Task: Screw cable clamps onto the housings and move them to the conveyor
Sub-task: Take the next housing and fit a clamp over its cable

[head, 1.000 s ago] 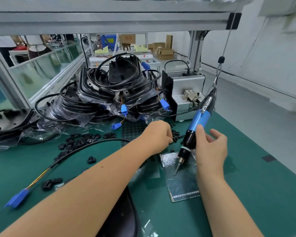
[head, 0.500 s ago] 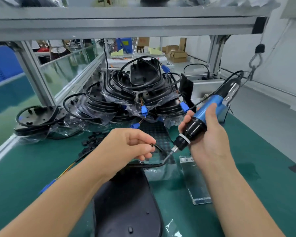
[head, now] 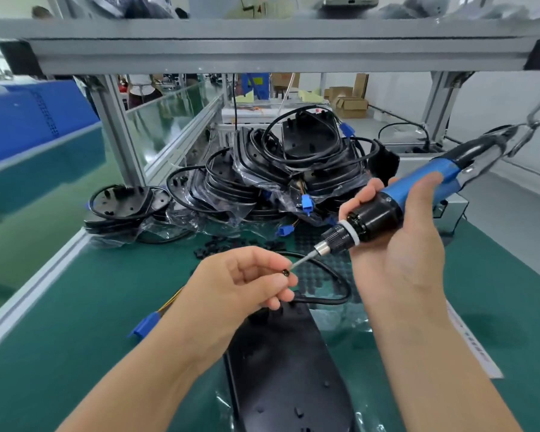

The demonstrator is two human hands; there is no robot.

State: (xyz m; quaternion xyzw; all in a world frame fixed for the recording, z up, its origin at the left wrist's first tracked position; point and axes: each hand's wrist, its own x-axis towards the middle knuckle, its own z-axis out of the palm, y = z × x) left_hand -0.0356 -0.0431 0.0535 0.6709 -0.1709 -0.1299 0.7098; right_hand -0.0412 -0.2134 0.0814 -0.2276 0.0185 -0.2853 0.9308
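We see a green work mat across the frame, a pile of black housings with cables at center, and one housing lying bottom center. Right hand grips the blue electric screwdriver right of center. Left hand pinches a small black screw at the bit tip.

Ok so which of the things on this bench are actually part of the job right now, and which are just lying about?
In use:
- electric screwdriver, held in the right hand
- small black screw, pinched by the left hand at the driver's bit
- black housing with its cable in front
- loose black clamps

Lying about:
- pile of bagged housings
- blue connector
- cardboard boxes
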